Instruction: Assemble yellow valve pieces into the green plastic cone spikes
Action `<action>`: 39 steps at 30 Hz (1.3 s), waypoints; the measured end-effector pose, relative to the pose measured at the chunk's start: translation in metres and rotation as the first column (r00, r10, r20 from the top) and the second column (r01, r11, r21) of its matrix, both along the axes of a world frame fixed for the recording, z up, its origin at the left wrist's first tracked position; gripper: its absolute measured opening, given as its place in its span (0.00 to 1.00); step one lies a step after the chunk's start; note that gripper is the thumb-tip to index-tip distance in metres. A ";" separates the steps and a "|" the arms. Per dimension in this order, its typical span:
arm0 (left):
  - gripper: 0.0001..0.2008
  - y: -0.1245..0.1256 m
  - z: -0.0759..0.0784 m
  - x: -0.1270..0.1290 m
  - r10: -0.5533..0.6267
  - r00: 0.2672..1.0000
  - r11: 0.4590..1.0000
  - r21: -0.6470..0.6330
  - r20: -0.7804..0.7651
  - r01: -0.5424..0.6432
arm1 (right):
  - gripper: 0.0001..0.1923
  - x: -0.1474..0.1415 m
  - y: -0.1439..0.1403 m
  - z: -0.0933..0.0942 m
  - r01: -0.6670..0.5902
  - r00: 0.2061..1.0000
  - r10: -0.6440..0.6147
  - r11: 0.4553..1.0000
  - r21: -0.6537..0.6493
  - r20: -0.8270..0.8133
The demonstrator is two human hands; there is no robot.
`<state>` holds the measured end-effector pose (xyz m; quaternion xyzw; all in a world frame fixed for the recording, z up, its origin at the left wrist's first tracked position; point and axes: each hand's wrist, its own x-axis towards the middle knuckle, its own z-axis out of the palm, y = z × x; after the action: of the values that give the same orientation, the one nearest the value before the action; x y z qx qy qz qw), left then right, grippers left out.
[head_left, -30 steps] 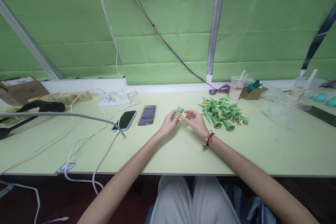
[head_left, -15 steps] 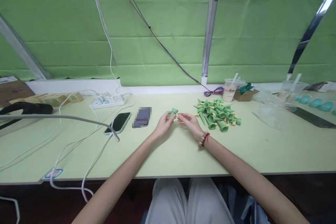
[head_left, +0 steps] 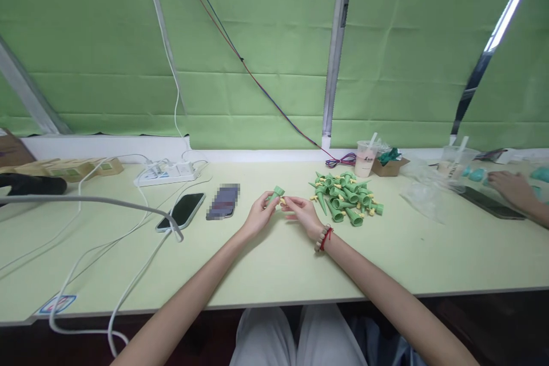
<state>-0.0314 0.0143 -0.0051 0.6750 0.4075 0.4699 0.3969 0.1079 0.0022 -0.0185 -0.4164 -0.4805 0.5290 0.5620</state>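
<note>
On the left of the table (head_left: 266,263) lie a power strip (head_left: 165,172) and a phone (head_left: 180,210). At centre, the left hand (head_left: 256,218) pinches a small green cone (head_left: 275,194) by its wide end, while the right hand (head_left: 302,214) grips the yellow piece at its side. It looks light, stiff plastic, best held at the collar. A pile of cones (head_left: 345,199) sits just right.

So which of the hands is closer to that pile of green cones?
The right hand: it lies just left of the pile of green cones. The left hand is farther left, past the right.
</note>
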 end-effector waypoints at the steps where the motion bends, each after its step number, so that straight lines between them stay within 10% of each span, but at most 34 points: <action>1: 0.18 0.000 0.000 0.000 -0.003 1.000 1.000 0.000 0.002 0.003 | 0.19 0.000 0.001 -0.001 0.001 1.000 -0.001 1.000 0.003 -0.002; 20: 0.20 -0.004 0.004 -0.002 0.017 1.000 1.000 -0.027 0.008 -0.016 | 0.20 0.002 -0.001 -0.001 -0.064 0.998 0.065 0.998 -0.019 0.015; 33: 0.20 0.004 -0.005 -0.006 0.008 1.000 1.000 -0.009 0.004 -0.008 | 0.05 -0.002 0.000 -0.006 0.096 0.820 -0.386 0.820 0.564 0.422; 39: 0.20 0.021 -0.003 -0.026 0.292 0.924 0.956 -0.104 0.246 -0.274 | 0.05 0.004 -0.002 -0.006 0.057 0.783 -0.438 0.757 0.651 0.441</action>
<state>-0.0578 0.0352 -0.0083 0.5281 0.4613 0.5920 0.3973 0.1123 0.0005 -0.0245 -0.4151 -0.7056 0.1142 0.5628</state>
